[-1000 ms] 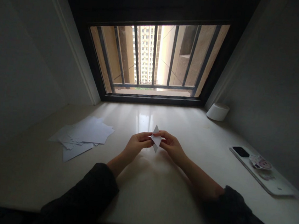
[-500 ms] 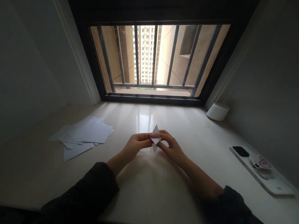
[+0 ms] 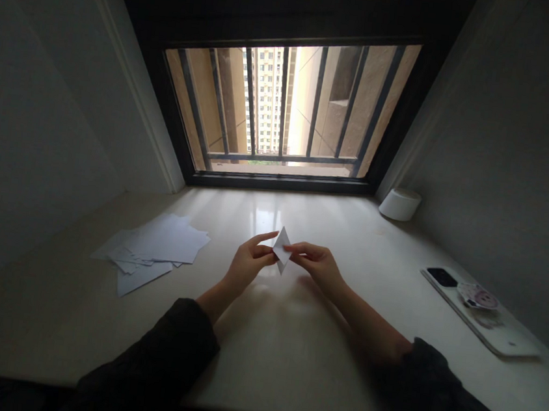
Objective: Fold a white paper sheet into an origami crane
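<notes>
A small folded white paper piece [image 3: 281,248], diamond-shaped with points up and down, is held just above the pale glossy countertop [image 3: 259,354]. My left hand [image 3: 247,265] pinches its left side, with the index finger stretched out above it. My right hand [image 3: 316,266] pinches its right side with thumb and fingertips. Both forearms come in from the bottom in dark sleeves.
A loose pile of white paper sheets [image 3: 152,248] lies at the left. At the right lie a white phone [image 3: 482,312] with a sticker grip and a small white round container [image 3: 399,204]. A barred window [image 3: 287,105] stands behind; walls close both sides.
The folded paper has turned more upright and narrower between my fingers. My left index finger has lifted and stretched out, and my right fingers have drawn back to its right edge.
</notes>
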Action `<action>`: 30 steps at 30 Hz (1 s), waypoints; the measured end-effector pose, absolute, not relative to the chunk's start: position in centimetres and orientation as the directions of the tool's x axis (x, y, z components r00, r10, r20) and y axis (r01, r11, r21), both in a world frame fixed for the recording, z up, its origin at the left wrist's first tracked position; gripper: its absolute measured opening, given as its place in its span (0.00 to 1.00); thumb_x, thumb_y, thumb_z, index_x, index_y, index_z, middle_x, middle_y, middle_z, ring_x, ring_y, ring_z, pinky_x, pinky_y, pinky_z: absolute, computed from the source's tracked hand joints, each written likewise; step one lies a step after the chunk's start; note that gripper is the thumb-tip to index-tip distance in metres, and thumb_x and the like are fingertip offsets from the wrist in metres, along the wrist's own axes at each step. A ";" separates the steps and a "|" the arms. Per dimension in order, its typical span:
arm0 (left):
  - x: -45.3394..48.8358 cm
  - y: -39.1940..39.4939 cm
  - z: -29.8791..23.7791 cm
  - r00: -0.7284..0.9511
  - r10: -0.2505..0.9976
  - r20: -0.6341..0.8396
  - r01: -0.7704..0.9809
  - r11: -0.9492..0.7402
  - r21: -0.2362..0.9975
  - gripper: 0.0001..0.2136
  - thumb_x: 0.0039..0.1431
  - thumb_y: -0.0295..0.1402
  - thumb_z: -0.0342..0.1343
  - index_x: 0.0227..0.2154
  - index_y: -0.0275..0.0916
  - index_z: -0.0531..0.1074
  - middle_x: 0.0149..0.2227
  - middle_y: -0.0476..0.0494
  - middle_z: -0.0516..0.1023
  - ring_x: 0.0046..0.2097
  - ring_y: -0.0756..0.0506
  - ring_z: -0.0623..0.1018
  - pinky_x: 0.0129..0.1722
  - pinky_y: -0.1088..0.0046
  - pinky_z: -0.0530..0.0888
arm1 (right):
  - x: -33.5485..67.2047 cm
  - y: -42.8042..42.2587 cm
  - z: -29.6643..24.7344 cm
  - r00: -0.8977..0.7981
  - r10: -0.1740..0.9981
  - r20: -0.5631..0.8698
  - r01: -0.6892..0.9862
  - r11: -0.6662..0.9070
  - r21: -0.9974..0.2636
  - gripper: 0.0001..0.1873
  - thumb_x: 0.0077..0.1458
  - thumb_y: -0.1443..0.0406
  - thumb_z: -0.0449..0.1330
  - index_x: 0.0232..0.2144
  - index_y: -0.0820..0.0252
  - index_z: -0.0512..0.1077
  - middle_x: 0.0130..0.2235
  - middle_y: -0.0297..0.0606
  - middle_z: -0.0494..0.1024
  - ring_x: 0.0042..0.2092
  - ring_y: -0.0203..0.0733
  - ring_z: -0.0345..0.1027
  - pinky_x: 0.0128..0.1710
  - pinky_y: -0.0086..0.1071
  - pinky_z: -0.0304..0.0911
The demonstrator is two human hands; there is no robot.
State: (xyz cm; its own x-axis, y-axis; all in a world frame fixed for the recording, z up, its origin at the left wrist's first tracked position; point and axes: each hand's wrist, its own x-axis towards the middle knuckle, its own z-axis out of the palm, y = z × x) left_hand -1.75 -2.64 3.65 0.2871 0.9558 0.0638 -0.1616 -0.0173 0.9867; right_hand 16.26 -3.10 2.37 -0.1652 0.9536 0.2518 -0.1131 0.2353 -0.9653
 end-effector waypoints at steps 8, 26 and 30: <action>-1.7 -3.1 4.0 0.275 0.953 0.129 -0.118 -0.099 0.988 0.18 0.45 0.35 0.65 0.41 0.36 0.72 0.32 0.43 0.80 0.36 0.44 0.79 0.39 0.66 0.74 | 16.2 -2.9 2.2 -0.132 0.984 0.121 -0.142 0.102 -0.985 0.14 0.40 0.60 0.67 0.33 0.56 0.79 0.31 0.37 0.80 0.32 0.38 0.70 0.38 0.37 0.63; -2.2 -2.4 3.5 0.265 0.964 -0.037 -0.152 0.080 0.985 0.16 0.43 0.36 0.65 0.37 0.36 0.77 0.34 0.42 0.81 0.37 0.45 0.79 0.46 0.63 0.73 | 16.3 -2.4 1.4 -0.134 0.991 -0.026 -0.215 -0.055 -0.975 0.14 0.33 0.61 0.70 0.28 0.57 0.79 0.28 0.36 0.80 0.30 0.37 0.71 0.38 0.35 0.66; -2.3 -2.4 3.8 0.278 0.958 -0.066 -0.117 0.102 0.988 0.16 0.42 0.36 0.66 0.37 0.35 0.78 0.34 0.40 0.81 0.37 0.44 0.79 0.45 0.62 0.74 | 16.3 -2.4 1.3 -0.150 0.983 -0.102 -0.235 -0.135 -0.963 0.15 0.30 0.62 0.71 0.27 0.58 0.79 0.28 0.38 0.80 0.30 0.38 0.72 0.39 0.37 0.67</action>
